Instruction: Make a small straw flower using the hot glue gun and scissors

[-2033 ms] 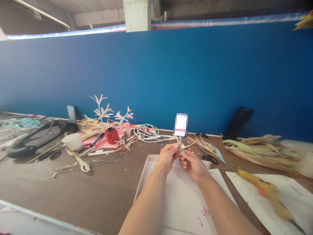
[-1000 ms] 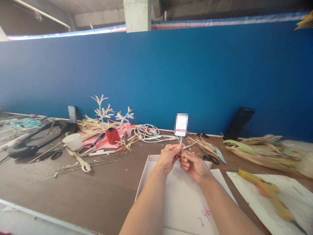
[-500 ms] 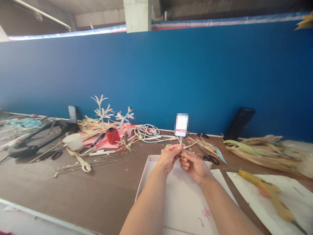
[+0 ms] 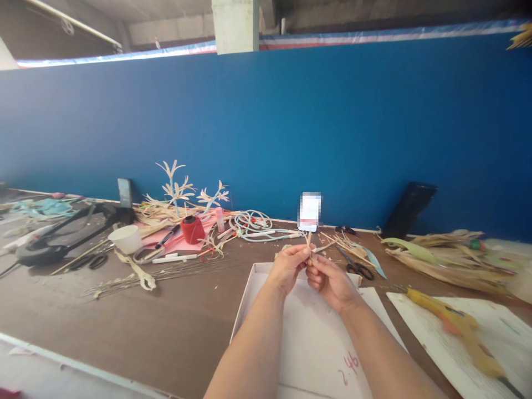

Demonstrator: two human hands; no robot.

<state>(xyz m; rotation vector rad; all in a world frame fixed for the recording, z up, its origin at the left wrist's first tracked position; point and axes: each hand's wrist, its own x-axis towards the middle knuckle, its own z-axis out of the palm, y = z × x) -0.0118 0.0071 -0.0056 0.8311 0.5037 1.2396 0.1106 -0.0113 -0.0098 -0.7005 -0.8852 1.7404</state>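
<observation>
My left hand (image 4: 292, 268) and my right hand (image 4: 330, 279) meet over the far end of a shallow white box lid (image 4: 316, 338). Both are closed, thumbs and fingers pinching a small pale strip of dried husk (image 4: 308, 239) whose narrow ends poke up between the fingertips. Its lower part is hidden by my fingers. Just beyond the hands a lit phone (image 4: 308, 213) leans upright against the blue wall. Black scissors (image 4: 359, 270) lie to the right of my right hand, beside thin sticks (image 4: 349, 245).
A yellow glue gun (image 4: 457, 324) rests on paper at the right, below dried husks (image 4: 449, 260). Leftward are a coiled pale cable (image 4: 251, 226), red thread spool (image 4: 192, 229), husk flowers (image 4: 178, 191), a white cup (image 4: 125, 239), wires (image 4: 153, 275) and a black frame-like object (image 4: 62, 235).
The hands stay together on the pale strip with barely any finger movement. The whole view has shifted very slightly.
</observation>
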